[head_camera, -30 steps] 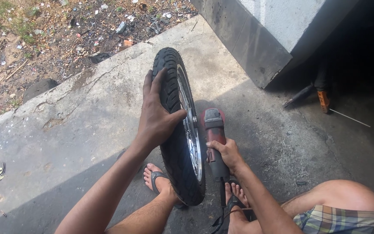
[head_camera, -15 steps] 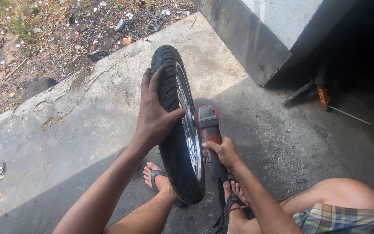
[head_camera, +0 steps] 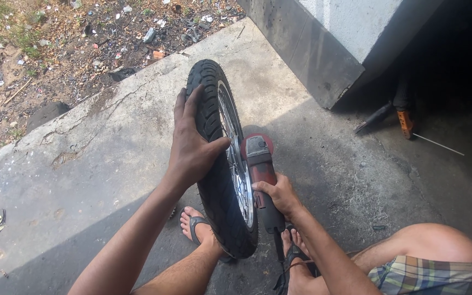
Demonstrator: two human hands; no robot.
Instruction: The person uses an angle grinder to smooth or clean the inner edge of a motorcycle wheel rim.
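Note:
A motorcycle wheel [head_camera: 218, 186] with a black tyre and chrome spokes stands upright on the concrete between my feet. My left hand [head_camera: 192, 145] lies flat on the tyre's tread and grips it near the top. My right hand [head_camera: 278, 195] holds a dark red angle grinder [head_camera: 260, 166] by its body. The grinder's head sits right against the rim on the wheel's right side. A black cord runs down from the grinder past my right foot [head_camera: 296, 257].
My left foot [head_camera: 199, 225] in a sandal rests beside the tyre's base. A concrete wall corner [head_camera: 323, 60] stands at the upper right, with tools [head_camera: 405, 121] on the shaded ground beyond. Littered dirt [head_camera: 55, 43] borders the slab's cracked far edge.
The wheel and both hands have stayed nearly in place. The grinder's head has edged slightly closer to the rim.

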